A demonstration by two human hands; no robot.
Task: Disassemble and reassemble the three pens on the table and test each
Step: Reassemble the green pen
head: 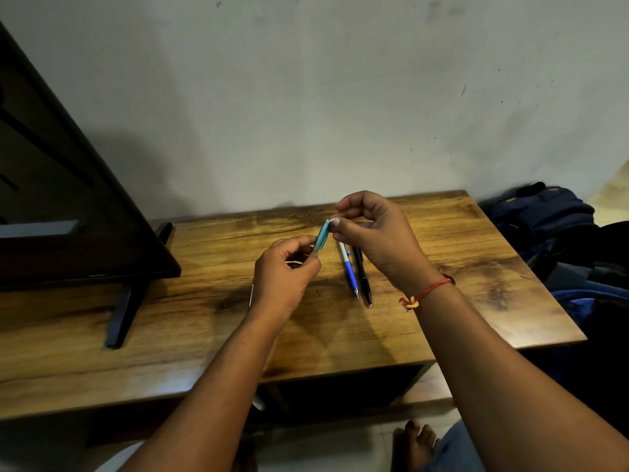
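Teal pen [322, 236] is held above the desk [442, 301] at frame centre. The left hand [284, 274] closes its grip on the lower end, the right hand [377, 240] on the white top. A sudden pull may let a small part drop and roll off.

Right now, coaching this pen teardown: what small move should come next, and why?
Probably twist the white end with the right hand while the left hand steadies the teal pen. Both hands pinch its opposite ends, held above the table; the blue-and-white pen and the black pen lie untouched beside each other.
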